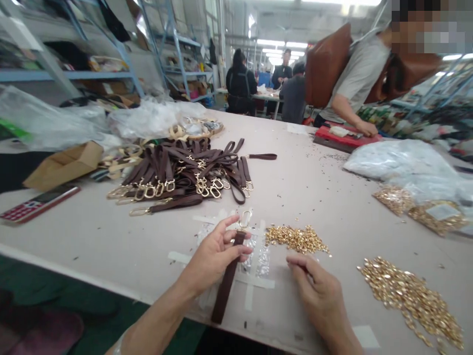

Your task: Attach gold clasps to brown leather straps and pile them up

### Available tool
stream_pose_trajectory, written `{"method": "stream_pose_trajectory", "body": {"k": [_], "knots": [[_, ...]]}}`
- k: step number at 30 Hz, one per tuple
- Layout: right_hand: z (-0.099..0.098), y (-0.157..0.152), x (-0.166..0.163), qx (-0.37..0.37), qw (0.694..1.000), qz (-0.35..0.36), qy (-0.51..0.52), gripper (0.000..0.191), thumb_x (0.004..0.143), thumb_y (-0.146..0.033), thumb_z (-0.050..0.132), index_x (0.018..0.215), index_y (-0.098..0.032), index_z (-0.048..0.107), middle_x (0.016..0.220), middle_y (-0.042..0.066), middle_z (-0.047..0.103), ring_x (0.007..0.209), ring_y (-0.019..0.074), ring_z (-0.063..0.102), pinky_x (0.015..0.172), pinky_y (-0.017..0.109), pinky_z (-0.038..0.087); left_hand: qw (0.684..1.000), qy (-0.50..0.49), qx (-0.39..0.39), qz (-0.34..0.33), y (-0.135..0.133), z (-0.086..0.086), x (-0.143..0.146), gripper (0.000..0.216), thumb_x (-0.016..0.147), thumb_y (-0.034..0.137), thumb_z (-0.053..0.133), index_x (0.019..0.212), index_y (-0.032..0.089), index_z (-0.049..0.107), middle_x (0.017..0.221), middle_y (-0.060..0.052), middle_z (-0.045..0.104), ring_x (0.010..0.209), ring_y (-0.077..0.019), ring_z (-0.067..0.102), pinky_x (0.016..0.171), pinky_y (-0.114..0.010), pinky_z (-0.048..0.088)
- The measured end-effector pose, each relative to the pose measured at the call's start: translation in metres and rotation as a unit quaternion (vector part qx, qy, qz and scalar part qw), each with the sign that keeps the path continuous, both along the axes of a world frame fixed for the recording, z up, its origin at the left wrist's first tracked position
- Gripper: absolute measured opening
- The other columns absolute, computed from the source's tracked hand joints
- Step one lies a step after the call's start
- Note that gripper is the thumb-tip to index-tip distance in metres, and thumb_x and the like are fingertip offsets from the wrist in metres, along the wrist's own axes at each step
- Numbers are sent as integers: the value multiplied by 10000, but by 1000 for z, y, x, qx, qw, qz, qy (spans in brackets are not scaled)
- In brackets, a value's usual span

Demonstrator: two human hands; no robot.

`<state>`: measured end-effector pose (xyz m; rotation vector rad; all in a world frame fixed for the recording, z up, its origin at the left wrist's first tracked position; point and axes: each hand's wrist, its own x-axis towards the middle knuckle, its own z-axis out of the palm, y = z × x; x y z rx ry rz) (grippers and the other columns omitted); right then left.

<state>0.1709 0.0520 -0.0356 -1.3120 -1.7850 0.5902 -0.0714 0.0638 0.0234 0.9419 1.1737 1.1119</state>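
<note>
My left hand (218, 246) grips a dark brown wrist strap (228, 286) between thumb and fingers near its upper end. A gold clasp (246, 218) sticks out from that end, and the strap's tail hangs toward the table's front edge. Beneath lies a patch of clear plastic (263, 261) stuck down with pale tape. To the right, my right hand (320, 291) hovers with thumb and fingertips pressed together; anything inside is hidden. Just beyond its fingers is a heap of small gold metal pieces (297, 238). Farther right spreads a second heap of gold pieces (410, 301).
A pile of brown straps (185, 167) with gold clasps covers the left middle of the table (295, 197). Plastic bags (410, 162) and bagged gold parts (438, 214) lie right. Across the table, a person (354, 88) carrying brown bags reaches to a red tray (343, 138).
</note>
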Motion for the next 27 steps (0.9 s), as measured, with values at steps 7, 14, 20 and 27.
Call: {"method": "stream_pose_trajectory", "body": {"k": [7, 14, 20, 27], "knots": [[15, -23, -10, -213, 944, -26, 252, 255, 789, -441, 736, 844, -193, 712, 677, 10, 694, 642, 162, 649, 620, 247, 533, 996, -32, -78, -30, -33, -5, 32, 250, 825, 321, 665, 993, 156, 579, 836, -30, 713, 589, -97, 625, 500, -188, 441], [17, -45, 0, -259, 920, -20, 295, 276, 740, -444, 784, 822, -183, 748, 651, 27, 706, 621, 156, 640, 623, 253, 521, 991, 20, -104, -86, -54, -3, 46, 345, 905, 308, 509, 1172, 179, 685, 875, -24, 717, 726, -138, 592, 657, -249, 449], [19, -62, 1, -274, 894, 8, 355, 193, 798, -375, 775, 873, -216, 696, 684, -10, 704, 656, 128, 641, 673, 235, 503, 985, 107, 12, -138, -62, 0, 55, 402, 812, 158, 601, 1195, 233, 699, 1209, -23, 712, 1112, -221, 608, 1000, -328, 403], [26, -66, -5, -288, 886, 30, 361, 197, 789, -384, 777, 817, -192, 741, 672, 10, 705, 643, 132, 626, 682, 252, 506, 980, 123, 52, -150, -66, 5, 68, 225, 840, 136, 571, 951, 219, 748, 918, 3, 758, 908, -194, 661, 838, -297, 466]]}}
